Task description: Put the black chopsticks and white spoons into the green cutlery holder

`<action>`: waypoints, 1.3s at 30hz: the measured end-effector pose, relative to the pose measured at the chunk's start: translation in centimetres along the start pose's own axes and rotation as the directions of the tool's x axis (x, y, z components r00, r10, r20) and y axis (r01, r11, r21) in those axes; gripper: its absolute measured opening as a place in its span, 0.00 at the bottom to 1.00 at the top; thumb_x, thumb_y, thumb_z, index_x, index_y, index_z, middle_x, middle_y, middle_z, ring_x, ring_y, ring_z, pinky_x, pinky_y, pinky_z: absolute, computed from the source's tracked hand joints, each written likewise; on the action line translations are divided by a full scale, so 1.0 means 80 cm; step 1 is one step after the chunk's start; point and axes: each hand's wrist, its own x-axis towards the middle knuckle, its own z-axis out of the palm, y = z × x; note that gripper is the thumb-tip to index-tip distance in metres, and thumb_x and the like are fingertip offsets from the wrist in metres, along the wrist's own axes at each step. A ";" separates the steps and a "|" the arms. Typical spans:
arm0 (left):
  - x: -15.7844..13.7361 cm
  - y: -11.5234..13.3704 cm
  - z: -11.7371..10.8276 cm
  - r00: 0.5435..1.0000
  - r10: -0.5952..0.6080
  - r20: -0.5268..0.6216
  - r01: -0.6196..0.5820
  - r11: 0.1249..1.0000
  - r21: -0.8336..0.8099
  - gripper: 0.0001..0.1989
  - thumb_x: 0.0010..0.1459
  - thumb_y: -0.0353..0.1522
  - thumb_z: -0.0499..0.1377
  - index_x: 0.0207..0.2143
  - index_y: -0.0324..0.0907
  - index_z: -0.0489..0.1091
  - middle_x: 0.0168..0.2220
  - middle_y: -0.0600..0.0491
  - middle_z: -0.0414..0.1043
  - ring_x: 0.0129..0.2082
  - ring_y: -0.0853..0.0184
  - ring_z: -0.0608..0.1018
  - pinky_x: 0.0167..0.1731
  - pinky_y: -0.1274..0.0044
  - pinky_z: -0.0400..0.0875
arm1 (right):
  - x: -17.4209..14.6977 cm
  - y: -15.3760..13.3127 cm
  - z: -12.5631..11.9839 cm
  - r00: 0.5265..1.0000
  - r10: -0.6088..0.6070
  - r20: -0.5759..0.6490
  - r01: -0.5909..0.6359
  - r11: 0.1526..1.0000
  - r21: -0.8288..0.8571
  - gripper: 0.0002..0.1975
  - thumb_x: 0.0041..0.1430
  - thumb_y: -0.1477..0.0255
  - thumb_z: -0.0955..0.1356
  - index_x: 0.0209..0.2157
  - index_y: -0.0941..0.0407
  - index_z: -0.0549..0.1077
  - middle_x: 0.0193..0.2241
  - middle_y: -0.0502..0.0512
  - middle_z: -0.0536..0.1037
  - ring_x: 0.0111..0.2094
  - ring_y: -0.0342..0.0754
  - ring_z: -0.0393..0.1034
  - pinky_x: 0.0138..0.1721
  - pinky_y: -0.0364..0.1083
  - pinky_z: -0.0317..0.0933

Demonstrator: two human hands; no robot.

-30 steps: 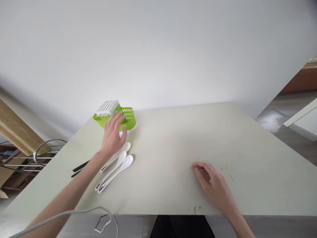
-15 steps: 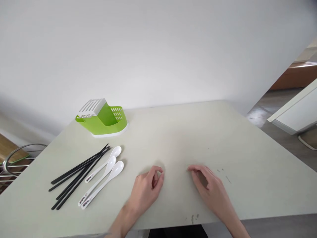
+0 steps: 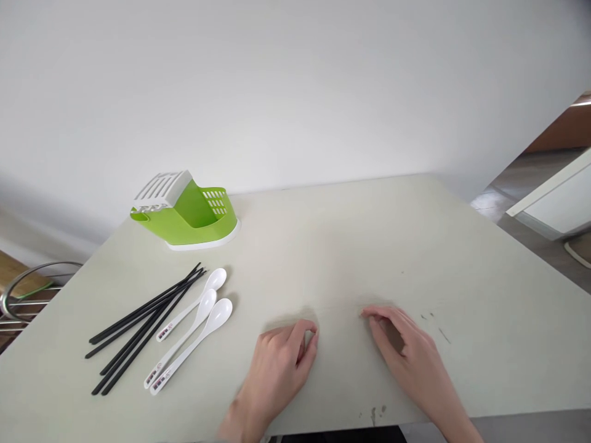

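Note:
My left hand (image 3: 287,364) rests on the table near its front edge, fingers curled and thumb tip close to the index finger, with nothing between them. To its right, my right hand (image 3: 410,354) lies on its side, thumb and fingertips drawn together around an empty gap. Three white spoons (image 3: 196,335) lie left of my left hand, bowls pointing away from me. Beyond them, several black chopsticks (image 3: 148,332) lie in a loose, crossing bundle. A green utensil holder (image 3: 198,231) with a slotted white top and white base stands farther back on the left.
The pale table (image 3: 332,246) meets a white wall (image 3: 295,92) at the back. Small dark marks dot its surface near my right hand. A metal wire rack (image 3: 28,301) stands beyond the left edge, and a white piece of furniture (image 3: 554,197) beyond the right.
The view has shifted slightly. My left hand sits a little nearer and farther right in the picture; my right hand keeps about the same place on the table. The spoons, chopsticks and holder have not moved.

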 end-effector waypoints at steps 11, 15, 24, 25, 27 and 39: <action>-0.002 0.001 0.001 0.998 -0.041 0.040 0.043 0.999 -0.031 0.06 0.72 0.33 0.54 0.44 0.48 0.71 0.23 0.62 0.71 0.20 0.69 0.73 0.24 0.74 0.60 | -0.002 0.002 0.000 1.000 0.013 -0.010 -0.013 1.000 -0.013 0.13 0.72 0.58 0.63 0.45 0.46 0.78 0.47 0.55 0.82 0.45 0.52 0.78 0.39 0.46 0.73; -0.002 0.002 0.000 0.998 -0.040 0.043 0.041 0.999 -0.031 0.06 0.72 0.32 0.54 0.44 0.48 0.71 0.23 0.61 0.73 0.20 0.69 0.74 0.24 0.75 0.60 | -0.002 0.003 0.000 1.000 0.011 -0.008 -0.011 1.000 -0.022 0.14 0.72 0.57 0.63 0.45 0.47 0.78 0.47 0.56 0.82 0.46 0.53 0.78 0.40 0.47 0.73; -0.002 0.002 0.000 0.999 -0.031 0.030 0.032 0.999 -0.036 0.06 0.72 0.32 0.54 0.44 0.47 0.71 0.23 0.61 0.73 0.20 0.70 0.74 0.24 0.75 0.62 | -0.001 0.003 0.001 1.000 0.012 -0.016 -0.012 1.000 -0.013 0.14 0.72 0.57 0.63 0.45 0.47 0.78 0.47 0.56 0.82 0.45 0.53 0.78 0.39 0.48 0.73; -0.002 0.002 0.000 0.999 -0.031 0.030 0.032 0.999 -0.035 0.06 0.72 0.32 0.54 0.44 0.47 0.71 0.23 0.61 0.72 0.20 0.70 0.74 0.24 0.75 0.62 | -0.001 0.002 0.001 1.000 0.017 -0.013 -0.017 1.000 -0.010 0.14 0.72 0.57 0.63 0.45 0.46 0.78 0.47 0.56 0.82 0.45 0.53 0.78 0.40 0.48 0.73; -0.001 0.002 0.001 0.999 -0.034 0.029 0.035 0.999 -0.036 0.07 0.72 0.32 0.54 0.43 0.47 0.71 0.22 0.61 0.72 0.19 0.70 0.73 0.23 0.75 0.61 | -0.001 0.002 0.001 1.000 0.023 -0.011 -0.023 1.000 -0.006 0.13 0.72 0.57 0.64 0.45 0.46 0.78 0.46 0.55 0.82 0.45 0.52 0.78 0.41 0.48 0.73; 0.001 0.003 -0.001 0.999 -0.043 0.026 0.043 0.999 -0.032 0.07 0.72 0.33 0.53 0.43 0.48 0.71 0.22 0.60 0.72 0.19 0.69 0.73 0.22 0.75 0.61 | 0.001 -0.002 0.000 1.000 0.016 -0.026 -0.017 1.000 -0.002 0.14 0.71 0.56 0.64 0.43 0.47 0.78 0.45 0.56 0.83 0.45 0.53 0.78 0.42 0.49 0.73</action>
